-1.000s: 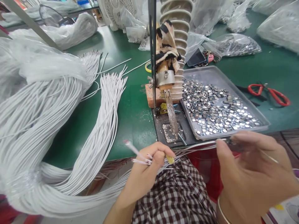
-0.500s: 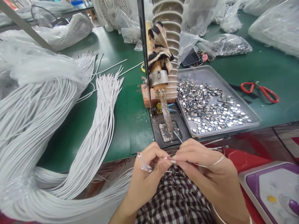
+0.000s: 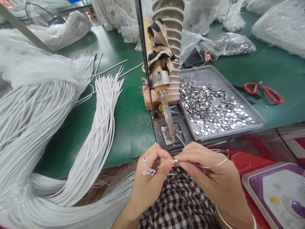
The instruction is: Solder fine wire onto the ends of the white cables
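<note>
Over the checked cloth on my lap, my left hand (image 3: 151,183) is closed around several short white cable ends (image 3: 145,163) that stick out on its left side. Its thumb and forefinger pinch a thin white cable (image 3: 175,161). My right hand (image 3: 212,173) meets it there, thumb and forefinger closed on the same cable. A small yellowish bit shows between the left fingers; what it belongs to is hidden. Just beyond the fingertips, the soldering iron (image 3: 168,117) points down at a black stand (image 3: 171,146), with a thin metal rod beside its tip.
Right of the iron, a clear plastic tray (image 3: 205,71) holds many small metal connectors (image 3: 200,106). Red-handled scissors (image 3: 274,94) lie beyond it. Bundles of white cables (image 3: 97,127) cover the left side. A ribbed hose (image 3: 175,41) and bags (image 3: 233,44) stand behind.
My hands stay together at the cable with small finger shifts. The cable ends in my left hand have tilted slightly, and a yellowish bit now shows between the fingers. The view has shifted a little.
</note>
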Tool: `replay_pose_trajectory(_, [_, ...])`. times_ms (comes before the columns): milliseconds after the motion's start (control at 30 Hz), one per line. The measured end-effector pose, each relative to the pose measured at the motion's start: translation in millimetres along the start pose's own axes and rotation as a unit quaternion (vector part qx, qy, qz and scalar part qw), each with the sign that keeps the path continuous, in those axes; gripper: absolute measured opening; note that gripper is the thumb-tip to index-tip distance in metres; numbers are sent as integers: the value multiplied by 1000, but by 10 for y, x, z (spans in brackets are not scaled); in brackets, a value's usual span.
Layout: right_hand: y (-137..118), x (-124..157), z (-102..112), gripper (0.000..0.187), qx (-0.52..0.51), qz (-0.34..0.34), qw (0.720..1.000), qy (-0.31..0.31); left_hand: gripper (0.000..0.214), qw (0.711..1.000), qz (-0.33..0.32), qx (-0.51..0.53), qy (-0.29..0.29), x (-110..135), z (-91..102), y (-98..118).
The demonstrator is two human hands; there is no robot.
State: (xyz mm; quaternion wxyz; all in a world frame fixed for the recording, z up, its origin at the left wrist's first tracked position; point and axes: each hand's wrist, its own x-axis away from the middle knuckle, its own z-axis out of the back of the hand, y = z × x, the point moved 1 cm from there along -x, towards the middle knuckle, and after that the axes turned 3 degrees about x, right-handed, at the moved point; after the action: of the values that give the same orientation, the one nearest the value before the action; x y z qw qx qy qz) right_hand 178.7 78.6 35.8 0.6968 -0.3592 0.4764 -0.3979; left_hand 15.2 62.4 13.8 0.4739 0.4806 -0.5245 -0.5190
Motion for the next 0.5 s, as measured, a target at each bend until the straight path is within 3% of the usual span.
replay_pose_trajectory(200, [47,-5,17,19,-55,-57,996,-44,30,999,-35,6,-18,-12,7,-11])
replay_pose_trajectory(333, [19,-24,39,19,-5,-125,989,-76,30,999,-41,-16,-8,-13,6,-38])
replay_pose_trajectory(433, [11,-66,89,27,-9,-132,984,-120,32,999,-38,2,-23,-22,3,-75])
replay_pose_trajectory(500, [93,-137,179,26,77,-101,991,-46,30,999,-35,14,-8,-36,5,-101])
